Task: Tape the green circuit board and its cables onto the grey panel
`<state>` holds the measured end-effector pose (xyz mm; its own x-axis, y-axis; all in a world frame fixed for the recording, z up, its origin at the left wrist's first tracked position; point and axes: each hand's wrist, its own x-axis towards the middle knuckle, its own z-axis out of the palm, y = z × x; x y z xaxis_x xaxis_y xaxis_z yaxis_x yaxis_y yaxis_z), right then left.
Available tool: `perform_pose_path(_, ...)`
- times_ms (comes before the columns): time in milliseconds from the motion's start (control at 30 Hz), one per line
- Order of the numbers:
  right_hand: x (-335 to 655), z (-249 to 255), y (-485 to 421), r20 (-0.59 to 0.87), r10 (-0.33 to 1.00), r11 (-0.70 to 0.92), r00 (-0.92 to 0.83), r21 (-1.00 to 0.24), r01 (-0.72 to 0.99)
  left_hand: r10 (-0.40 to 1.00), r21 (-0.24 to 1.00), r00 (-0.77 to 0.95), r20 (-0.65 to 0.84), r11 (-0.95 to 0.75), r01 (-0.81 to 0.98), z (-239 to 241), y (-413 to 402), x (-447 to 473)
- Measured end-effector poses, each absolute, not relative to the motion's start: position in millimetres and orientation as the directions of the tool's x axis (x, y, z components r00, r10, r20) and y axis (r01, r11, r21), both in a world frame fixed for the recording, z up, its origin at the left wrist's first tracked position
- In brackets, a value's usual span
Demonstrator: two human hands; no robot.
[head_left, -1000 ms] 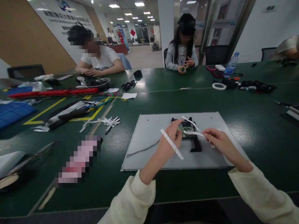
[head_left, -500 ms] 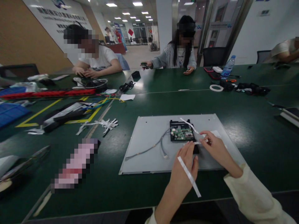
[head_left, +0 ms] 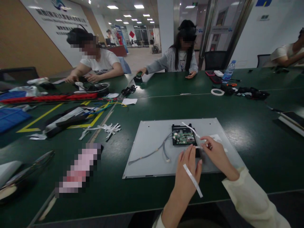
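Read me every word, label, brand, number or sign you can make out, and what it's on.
"YORK", probably, slightly blurred: white T-shirt, far left side.
Wall sign: characters too blurred to read.
Glass door: lettering too small.
Bottle: label too blurred.
Circuit board: no legible print.
White strip on the left hand: none legible.

Room behind panel [head_left: 152,136], cable [head_left: 156,148] on left
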<state>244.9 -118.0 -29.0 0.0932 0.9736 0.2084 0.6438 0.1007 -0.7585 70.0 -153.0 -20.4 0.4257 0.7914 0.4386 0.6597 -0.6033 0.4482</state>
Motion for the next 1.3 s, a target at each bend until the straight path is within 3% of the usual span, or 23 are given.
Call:
perform_pose_path(200,239,-12,-121,0.164,0.967,0.129,0.195,-0.975,0.18,0.867,0.583,0.26,0.425,-0.482,0.654,-12,-154,61)
perform_pose_path(300,236,-15,-119,0.11,0.966,0.088,0.235,-0.991,0.104,0.867,0.584,0.177,0.465,-0.451,0.675,-8,-153,58)
perform_pose_path(433,238,-28,-117,0.084,0.984,0.042,0.155,-0.965,0.26,0.84,0.51,0.232,0.49,-0.492,0.705,-9,-153,61)
perform_pose_path(600,241,-32,-120,0.134,0.975,0.041,0.175,-0.889,0.456,0.803,0.389,0.394,0.447,-0.571,0.723,-17,-158,71)
perform_pose_path(900,234,-35,-123,0.316,0.937,0.093,0.152,-0.642,0.761,0.782,0.308,0.441,0.44,-0.593,0.744,-28,-162,75)
perform_pose_path(1167,231,-39,-122,0.308,0.946,0.074,0.101,-0.508,0.858,0.799,0.322,0.433,0.416,-0.575,0.752,-26,-161,77)
perform_pose_path(1300,231,-36,-123,0.342,0.934,0.112,0.105,-0.559,0.821,0.792,0.297,0.435,0.428,-0.578,0.76,-24,-160,77)
